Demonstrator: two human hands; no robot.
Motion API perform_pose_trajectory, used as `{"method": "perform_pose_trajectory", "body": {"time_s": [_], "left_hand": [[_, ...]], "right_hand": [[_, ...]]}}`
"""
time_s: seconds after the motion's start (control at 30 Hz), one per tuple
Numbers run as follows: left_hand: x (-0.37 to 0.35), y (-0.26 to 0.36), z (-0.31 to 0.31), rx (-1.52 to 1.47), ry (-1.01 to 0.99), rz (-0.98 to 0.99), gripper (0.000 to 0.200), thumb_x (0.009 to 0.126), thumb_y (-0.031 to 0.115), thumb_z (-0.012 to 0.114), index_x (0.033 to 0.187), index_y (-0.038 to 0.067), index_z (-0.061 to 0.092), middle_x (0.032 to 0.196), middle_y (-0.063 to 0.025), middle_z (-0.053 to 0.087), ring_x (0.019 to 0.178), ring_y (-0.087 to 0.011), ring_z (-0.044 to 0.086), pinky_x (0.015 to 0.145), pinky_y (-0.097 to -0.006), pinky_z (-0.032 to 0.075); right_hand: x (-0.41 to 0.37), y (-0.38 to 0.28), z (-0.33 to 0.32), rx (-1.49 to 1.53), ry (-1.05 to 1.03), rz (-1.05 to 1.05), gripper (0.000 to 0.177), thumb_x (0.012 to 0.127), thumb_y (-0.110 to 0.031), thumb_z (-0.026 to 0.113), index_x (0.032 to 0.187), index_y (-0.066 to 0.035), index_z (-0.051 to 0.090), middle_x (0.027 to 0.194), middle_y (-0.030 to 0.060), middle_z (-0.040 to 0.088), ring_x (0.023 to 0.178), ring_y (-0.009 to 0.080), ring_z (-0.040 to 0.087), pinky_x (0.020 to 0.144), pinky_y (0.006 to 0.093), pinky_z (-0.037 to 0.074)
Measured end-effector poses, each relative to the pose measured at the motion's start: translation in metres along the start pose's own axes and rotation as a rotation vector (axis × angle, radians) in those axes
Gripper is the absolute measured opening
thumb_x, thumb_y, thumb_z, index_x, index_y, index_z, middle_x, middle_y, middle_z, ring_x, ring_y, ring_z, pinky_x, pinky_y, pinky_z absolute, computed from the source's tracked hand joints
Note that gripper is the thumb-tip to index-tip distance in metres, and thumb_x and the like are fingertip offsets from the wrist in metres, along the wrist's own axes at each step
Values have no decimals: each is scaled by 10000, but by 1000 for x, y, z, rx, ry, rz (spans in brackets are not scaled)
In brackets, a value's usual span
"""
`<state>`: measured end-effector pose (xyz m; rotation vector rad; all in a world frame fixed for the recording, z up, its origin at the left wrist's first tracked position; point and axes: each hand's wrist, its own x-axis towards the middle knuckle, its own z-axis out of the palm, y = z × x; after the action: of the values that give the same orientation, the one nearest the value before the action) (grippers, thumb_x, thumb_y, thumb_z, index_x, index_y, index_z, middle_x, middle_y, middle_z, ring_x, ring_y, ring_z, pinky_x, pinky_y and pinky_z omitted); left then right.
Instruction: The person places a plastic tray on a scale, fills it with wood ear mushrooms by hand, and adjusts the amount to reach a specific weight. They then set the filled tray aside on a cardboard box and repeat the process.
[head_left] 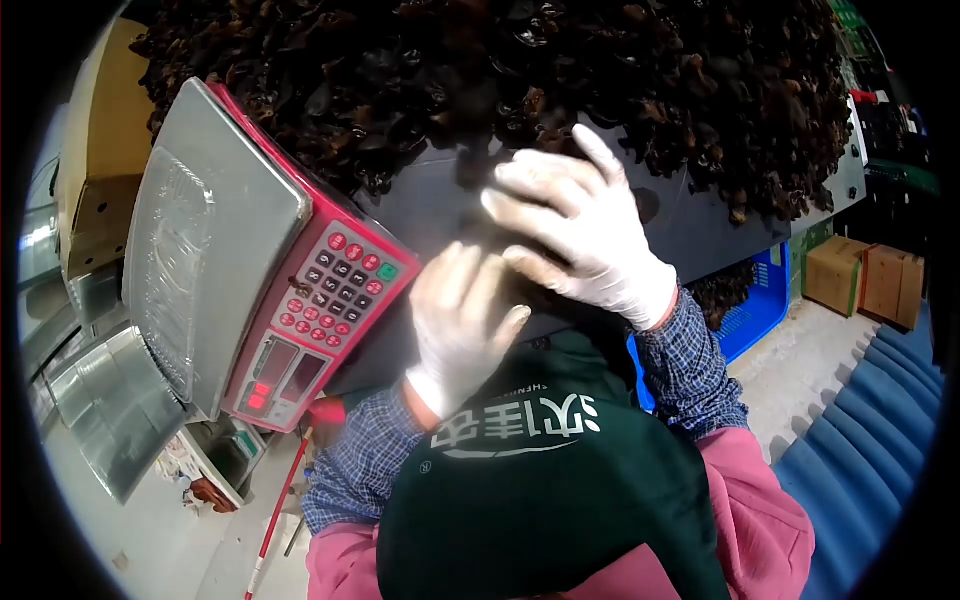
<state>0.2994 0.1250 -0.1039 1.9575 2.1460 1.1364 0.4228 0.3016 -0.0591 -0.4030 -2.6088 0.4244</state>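
Observation:
My left hand [455, 325], in a white glove, is over the near edge of the grey tabletop [420, 190], just right of the scale. Its fingers are loosely bent and partly blurred, with the thumb apart; I see nothing held in it. My right hand [590, 235], also in a white glove, is higher and to the right. Its fingers point left and are spread, the little finger sticking out, and no object shows in its grasp. Beyond both hands lies a large heap of dark brown wood ear mushrooms [420, 85]. A blurred dark patch shows near the right fingertips.
A red electronic scale [335, 290] with a metal pan [215, 250] stands at the left, its display lit red. A blue crate [765, 305] holding dark pieces is below the table at right. Cardboard boxes [850, 275] and blue corrugated material [860, 440] lie farther right.

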Motion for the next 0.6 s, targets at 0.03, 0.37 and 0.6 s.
{"method": "perform_pose_trajectory", "body": {"time_s": [0.03, 0.37, 0.6], "left_hand": [[-1, 0, 0, 6, -14, -30, 896, 739, 277, 922, 1470, -10, 490, 1462, -222, 499, 1360, -435, 487, 1139, -525, 414], [11, 3, 3, -49, -141, -178, 1325, 681, 299, 967, 1616, -107, 121, 1673, -361, 156, 1558, -520, 189, 1280, -536, 199], [23, 0, 9, -47, -171, -79, 1402, 667, 398, 976, 1631, -85, 80, 1693, -341, 97, 1584, -485, 118, 1290, -528, 142]], "right_hand": [[3, 5, -4, 12, 53, 18, 410, 877, -312, 753, 1260, -172, 717, 1274, 22, 672, 1281, 218, 601, 1231, 521, 275], [-5, 35, -36, -140, -88, 139, 204, 874, -147, 725, 1075, -169, 750, 1188, 10, 707, 1203, 223, 630, 1210, 524, 319], [-76, 46, -46, 246, 358, 505, 455, 992, -359, 688, 1348, -76, 693, 1432, 173, 633, 1352, 318, 573, 1195, 437, 369]]}}
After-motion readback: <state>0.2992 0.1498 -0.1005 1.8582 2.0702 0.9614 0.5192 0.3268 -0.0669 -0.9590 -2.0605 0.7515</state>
